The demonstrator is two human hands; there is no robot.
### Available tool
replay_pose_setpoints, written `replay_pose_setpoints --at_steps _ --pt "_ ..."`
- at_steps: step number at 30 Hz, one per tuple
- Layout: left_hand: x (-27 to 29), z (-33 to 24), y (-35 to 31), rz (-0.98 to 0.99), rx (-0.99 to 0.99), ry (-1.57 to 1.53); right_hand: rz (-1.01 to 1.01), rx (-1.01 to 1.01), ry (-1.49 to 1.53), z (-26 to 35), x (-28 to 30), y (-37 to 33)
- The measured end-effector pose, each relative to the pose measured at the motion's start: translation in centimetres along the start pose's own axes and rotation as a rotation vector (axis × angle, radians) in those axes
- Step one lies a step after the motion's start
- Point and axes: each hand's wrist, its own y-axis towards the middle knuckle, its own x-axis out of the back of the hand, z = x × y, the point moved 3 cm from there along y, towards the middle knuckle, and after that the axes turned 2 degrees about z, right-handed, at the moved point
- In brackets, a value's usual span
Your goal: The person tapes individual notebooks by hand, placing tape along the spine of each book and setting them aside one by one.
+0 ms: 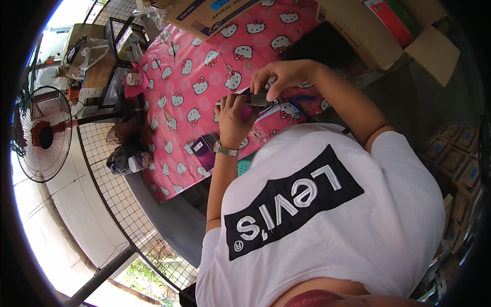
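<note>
On the pink tabletop (179, 117), my left hand (236, 120), with a metal watch at the wrist, curls its fingers and thumb over a purple-covered notebook (248, 110). My right hand (286, 77) arches in from the right, its thumb and fingers pinching a dark flat piece (260, 99) just above the notebook. What this piece is, I cannot tell. White pages with a spiral binding (271, 109) show below it. Something thin and blue (303, 97) lies just right of these pages. Nearer my left forearm lies a fanned stack of small purple spiral notebooks (205, 149).
Cardboard boxes stand at the table's far edge (204, 19) and far right (353, 30). A pink cup (134, 79) and dark bags (125, 153) sit along the left side, near a standing fan (43, 135) and wire mesh (110, 174). Brown bundles (452, 158) are stacked at right.
</note>
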Motion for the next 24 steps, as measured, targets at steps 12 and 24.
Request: replay_pose_setpoints --at_steps 12,24 --pt "1.9 4.1 -0.5 0.02 0.133 -0.201 0.016 0.089 0.009 -0.1 0.5 2.1" --pt "1.4 4.7 0.0 0.066 0.255 -0.456 0.093 0.282 0.194 0.1 0.8 3.9"
